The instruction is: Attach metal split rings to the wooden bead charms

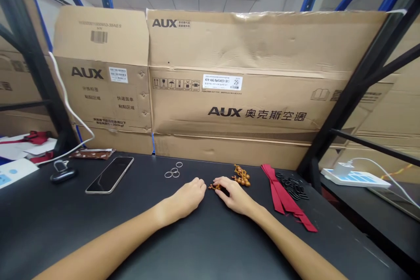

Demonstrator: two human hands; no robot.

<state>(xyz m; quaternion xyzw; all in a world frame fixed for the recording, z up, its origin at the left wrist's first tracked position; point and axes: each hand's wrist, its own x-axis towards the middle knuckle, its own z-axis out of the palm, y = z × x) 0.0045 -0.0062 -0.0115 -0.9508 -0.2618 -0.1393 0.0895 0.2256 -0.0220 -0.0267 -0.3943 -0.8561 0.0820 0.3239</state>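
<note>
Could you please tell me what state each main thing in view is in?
Left hand: fingers curled, contents hidden
Right hand: fingers bent around a small brown ornament
Other brown ornaments: heaped loosely
Metal rings: lying flat, clustered
Phone: face up, screen dark
Red ribbons: flat, overlapping
Black pieces: loosely heaped
Charger: appears plugged into the power strip
Brown packet: whether opened, cannot tell

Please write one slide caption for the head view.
Right hand at a brown beaded charm, left hand curled beside it, between metal rings and red ribbons.
</note>
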